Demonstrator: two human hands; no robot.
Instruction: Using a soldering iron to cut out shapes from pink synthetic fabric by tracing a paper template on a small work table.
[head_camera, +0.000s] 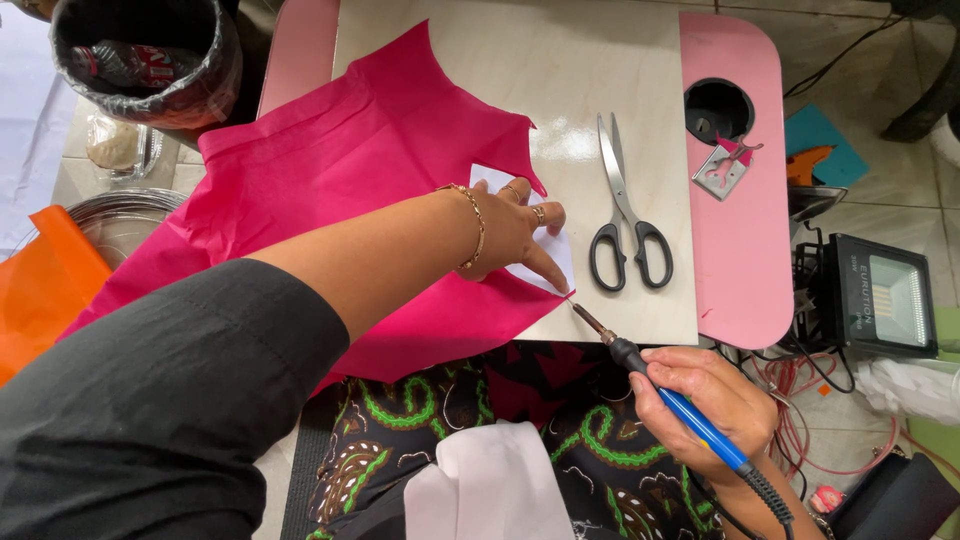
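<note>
Our black-sleeved left hand (510, 232) presses flat, fingers spread, on a white paper template (553, 255) atop crumpled magenta fabric (350, 170) on the table; our right hand (705, 405) grips a blue-handled soldering iron (660, 390), tip at the fabric's edge beside steel scissors (625, 210).

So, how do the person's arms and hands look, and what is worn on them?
The left arm has a black sleeve pushed up above the elbow. A thin gold bracelet circles the left wrist, and the left hand wears gold rings. The right hand shows no jewellery or sleeve.
</note>
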